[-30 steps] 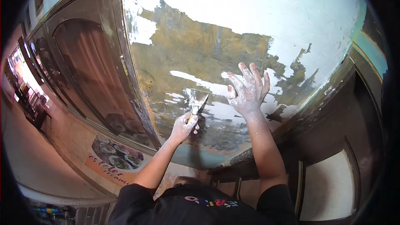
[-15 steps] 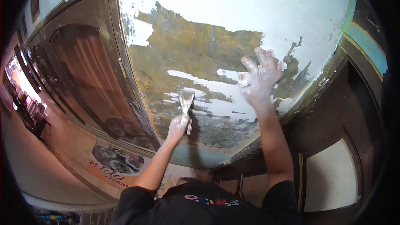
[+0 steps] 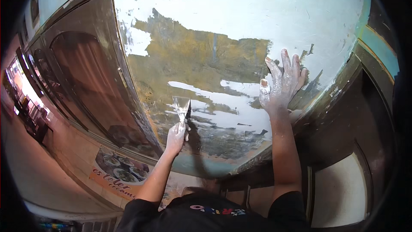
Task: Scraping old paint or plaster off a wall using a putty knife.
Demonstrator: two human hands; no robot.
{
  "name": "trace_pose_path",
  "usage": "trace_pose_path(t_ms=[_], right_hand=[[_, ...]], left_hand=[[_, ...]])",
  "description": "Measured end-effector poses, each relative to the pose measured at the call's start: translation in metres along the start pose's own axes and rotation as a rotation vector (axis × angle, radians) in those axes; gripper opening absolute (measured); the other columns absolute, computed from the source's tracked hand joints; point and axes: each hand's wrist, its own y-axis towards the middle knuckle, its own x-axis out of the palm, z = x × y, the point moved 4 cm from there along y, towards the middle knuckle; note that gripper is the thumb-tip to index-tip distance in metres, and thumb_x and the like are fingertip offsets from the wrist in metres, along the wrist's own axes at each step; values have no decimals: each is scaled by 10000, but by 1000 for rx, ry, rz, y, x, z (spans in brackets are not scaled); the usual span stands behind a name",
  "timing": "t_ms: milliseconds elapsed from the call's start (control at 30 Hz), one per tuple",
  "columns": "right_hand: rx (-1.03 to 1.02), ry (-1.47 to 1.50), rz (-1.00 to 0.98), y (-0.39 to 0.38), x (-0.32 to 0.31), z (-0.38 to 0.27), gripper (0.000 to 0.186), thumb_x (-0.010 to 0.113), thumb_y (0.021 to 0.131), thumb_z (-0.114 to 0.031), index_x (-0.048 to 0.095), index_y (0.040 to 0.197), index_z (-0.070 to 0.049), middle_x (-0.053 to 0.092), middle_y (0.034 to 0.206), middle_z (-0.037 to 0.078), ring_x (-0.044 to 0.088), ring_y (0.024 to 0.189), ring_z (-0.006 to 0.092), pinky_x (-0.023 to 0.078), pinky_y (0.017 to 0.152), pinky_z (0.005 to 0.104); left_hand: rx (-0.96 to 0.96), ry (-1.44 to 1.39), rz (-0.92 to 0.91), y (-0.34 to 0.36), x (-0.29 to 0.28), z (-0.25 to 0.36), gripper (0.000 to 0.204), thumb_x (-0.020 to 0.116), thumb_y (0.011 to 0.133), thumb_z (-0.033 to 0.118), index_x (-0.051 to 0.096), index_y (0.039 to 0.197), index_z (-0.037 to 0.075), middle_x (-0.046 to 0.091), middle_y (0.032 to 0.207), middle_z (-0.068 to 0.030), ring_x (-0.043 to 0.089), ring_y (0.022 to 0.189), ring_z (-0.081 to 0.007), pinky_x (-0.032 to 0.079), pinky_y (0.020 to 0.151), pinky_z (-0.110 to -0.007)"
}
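Scraper (image 3: pixel 182 109), at the patchy wall (image 3: pixel 257 8): being clamped by the fingers of the left hand (image 3: pixel 175 138), blade (image 3: pixel 181 102) up, apparently for control; right hand (image 3: pixel 281 87) being held there, fingers apart, perhaps for balance.

Around me, the upper wall (image 3: pixel 279 8) gleams pale and bright; a dark shadow (image 3: pixel 195 146) lies right of the left hand (image 3: pixel 175 137). The far opening (image 3: pixel 28 86) glares white, the right-hand door (image 3: pixel 334 120) sits dim, straight lines bow toward the black rim.
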Motion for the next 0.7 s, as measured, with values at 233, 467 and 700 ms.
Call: trace_pose_path(t_ms=[233,467,700], right_hand=[[29,4,16,-9,3,4,379,546,803,-234,626,1168,-171,421,1435,104,244,1393,320,75,1125,539],[111,40,-103,-53,14,2,377,547,858,-373,592,1213,-254,405,1441,86,270,1380,343,70,1103,593],[180,91,-102,-125,27,9,393,552,854,-369,578,1225,-240,367,1449,103,268,1364,385,72,1087,639]], left_hand=[[2,-12,-76,25,10,65,350,474,973,294,578,766,33,511,553,-6,470,484,-93,372,469,-271],[-62,-18,-122,-7,39,-8,298,493,966,256,569,770,45,507,580,-5,468,511,-81,374,479,-266],[-119,-76,-370,0,51,25,315,496,973,300,575,831,31,538,580,-27,500,466,-100,413,441,-252]])
